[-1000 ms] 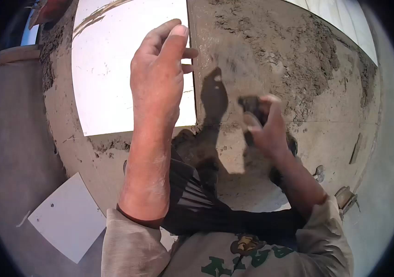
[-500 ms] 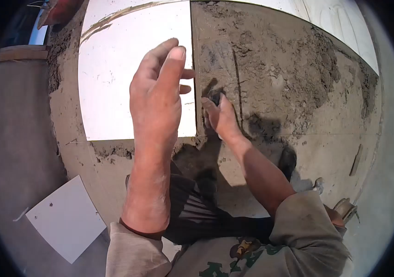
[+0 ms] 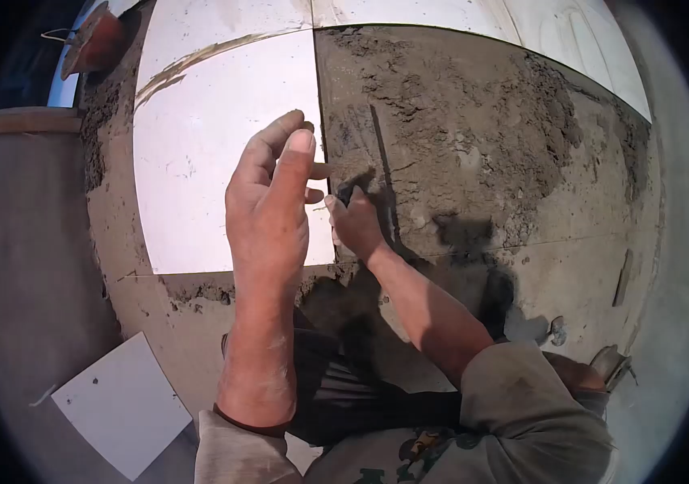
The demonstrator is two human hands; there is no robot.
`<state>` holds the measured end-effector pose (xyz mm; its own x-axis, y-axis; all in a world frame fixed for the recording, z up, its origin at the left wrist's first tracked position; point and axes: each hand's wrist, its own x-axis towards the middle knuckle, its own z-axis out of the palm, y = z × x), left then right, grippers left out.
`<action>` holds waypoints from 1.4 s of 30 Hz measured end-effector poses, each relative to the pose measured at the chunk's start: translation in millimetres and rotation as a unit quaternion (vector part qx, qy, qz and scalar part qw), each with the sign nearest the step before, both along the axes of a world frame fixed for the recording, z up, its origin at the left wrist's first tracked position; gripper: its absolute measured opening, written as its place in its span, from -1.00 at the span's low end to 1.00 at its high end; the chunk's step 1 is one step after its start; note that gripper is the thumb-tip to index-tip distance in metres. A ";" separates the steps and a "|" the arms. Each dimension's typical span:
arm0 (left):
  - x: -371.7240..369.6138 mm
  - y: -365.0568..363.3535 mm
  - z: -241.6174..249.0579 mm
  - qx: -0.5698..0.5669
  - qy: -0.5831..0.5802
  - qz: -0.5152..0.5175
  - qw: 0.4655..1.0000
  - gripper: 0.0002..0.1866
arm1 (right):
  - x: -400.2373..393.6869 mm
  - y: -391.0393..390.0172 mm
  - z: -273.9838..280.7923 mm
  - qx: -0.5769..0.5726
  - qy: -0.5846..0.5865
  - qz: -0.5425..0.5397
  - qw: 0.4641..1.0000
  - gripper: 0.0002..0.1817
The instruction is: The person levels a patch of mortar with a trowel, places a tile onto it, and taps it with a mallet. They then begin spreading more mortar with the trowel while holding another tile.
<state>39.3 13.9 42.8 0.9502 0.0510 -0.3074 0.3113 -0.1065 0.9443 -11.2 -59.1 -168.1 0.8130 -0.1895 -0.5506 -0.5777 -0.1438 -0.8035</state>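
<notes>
My left hand (image 3: 270,189) is raised over the large white tile (image 3: 191,145), its fingers apart and slightly bent, with nothing between them. My right hand (image 3: 357,226) is wrapped round the dark handle of a tool (image 3: 348,192), low beside the tile's right edge. The tool's blade is hard to tell from the mortar. Rough grey-brown mortar (image 3: 457,121) spreads to the right of the tile, with a long straight groove just beyond my right hand.
More white tiles (image 3: 441,14) run along the far side. A loose white tile (image 3: 124,406) lies at the lower left. A reddish container (image 3: 99,40) stands at the upper left, and a thin strip (image 3: 623,277) lies at the right. A taut line crosses the near mortar.
The view has shifted, so the tiles sit lower in it. My right hand has moved left and nearer to the tile's edge with the tool. My left hand keeps its open pose.
</notes>
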 end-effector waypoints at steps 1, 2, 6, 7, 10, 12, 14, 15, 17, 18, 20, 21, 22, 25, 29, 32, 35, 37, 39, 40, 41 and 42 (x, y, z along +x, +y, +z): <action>-0.1 -1.1 -0.1 -0.001 0.001 -0.003 1.000 -0.40 | 0.7 0.5 0.0 0.010 -0.007 -0.003 1.000 -0.47; 0.3 -2.4 -0.4 -0.003 0.002 -0.002 1.000 -0.43 | -1.1 -3.5 0.5 -0.013 0.001 0.023 1.000 -0.47; 3.6 -12.9 -2.2 0.008 0.014 -0.010 1.000 -0.47 | 2.7 -7.3 7.2 -0.103 -0.025 0.024 0.994 -0.51; 4.5 -17.1 -2.7 0.006 0.014 -0.013 1.000 -0.47 | 3.0 -12.8 6.6 -0.105 -0.024 0.021 0.994 -0.51; 11.1 -26.8 -6.0 0.002 0.027 -0.026 0.999 -0.42 | 10.1 -28.8 9.9 -0.151 -0.010 0.035 0.988 -0.49; 15.1 -32.4 -9.1 -0.007 0.026 -0.030 0.999 -0.42 | 13.1 -46.5 5.7 -0.144 -0.019 0.016 0.989 -0.52; 17.5 -35.7 -9.0 -0.014 0.031 -0.036 0.999 -0.42 | 18.5 -67.3 -7.8 -0.153 -0.040 0.007 0.987 -0.54; 17.7 -36.6 -8.6 -0.016 0.030 -0.037 0.999 -0.42 | 20.3 -79.7 -11.1 -0.155 -0.041 0.006 0.987 -0.54; 17.4 -36.5 -7.8 0.001 0.017 -0.042 0.999 -0.46 | 21.3 -106.8 -14.2 -0.137 -0.046 0.029 0.989 -0.54; 17.6 -35.5 -7.9 0.005 0.020 -0.035 0.999 -0.46 | 23.8 -121.0 -17.2 -0.138 -0.048 0.030 0.989 -0.54; 17.0 -30.1 -5.0 0.001 0.027 -0.029 0.999 -0.44 | 25.4 -147.0 -21.8 -0.158 0.020 -0.035 0.987 -0.56; 17.5 -27.1 -3.1 -0.003 0.034 -0.025 0.999 -0.42 | 26.5 -159.8 -7.6 -0.161 0.014 -0.034 0.986 -0.56; 16.4 -23.6 -3.2 -0.001 0.033 -0.024 0.999 -0.42 | 28.1 -172.9 19.2 -0.130 0.059 -0.026 0.989 -0.53; 11.9 -16.6 0.0 0.012 0.035 -0.027 0.999 -0.41 | 24.8 -190.5 22.8 -0.138 0.060 -0.003 0.989 -0.47; 8.5 -4.9 7.7 0.011 0.023 -0.016 1.000 -0.42 | 22.0 -201.4 3.6 -0.333 -0.013 0.010 0.943 -0.44; 4.9 3.6 4.3 0.018 -0.001 -0.010 1.000 -0.44 | 36.8 -209.9 82.3 -0.263 0.062 0.014 0.963 -0.44; 0.9 0.8 10.4 0.013 0.002 -0.034 0.999 -0.45 | 47.0 -243.4 77.3 -0.430 -0.110 0.137 0.886 -0.47; -3.7 -3.0 13.7 0.007 0.012 -0.057 0.998 -0.44 | 67.2 -252.6 83.6 -0.411 -0.105 0.205 0.882 -0.55; -8.6 -4.5 18.5 0.020 0.012 -0.065 0.998 -0.44 | 88.2 -254.7 89.7 -0.482 -0.029 0.329 0.812 -0.64; -11.9 -5.3 21.8 0.023 0.007 -0.057 0.998 -0.44 | 92.6 -252.5 86.4 -0.508 -0.104 0.339 0.785 -0.72; -16.9 -5.9 25.8 0.035 -0.007 -0.049 0.998 -0.46 | 104.3 -256.5 77.5 -0.504 -0.113 0.344 0.784 -0.72; -23.5 -7.1 30.2 0.049 -0.018 -0.042 0.998 -0.47 | 120.1 -262.4 63.8 -0.527 -0.181 0.376 0.740 -0.74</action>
<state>15.8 6.7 73.0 0.9626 -0.0015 -0.2711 0.2638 -0.2241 0.9382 108.9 -321.5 -104.3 0.9646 0.2236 -0.1396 0.2111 -0.9724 -0.0991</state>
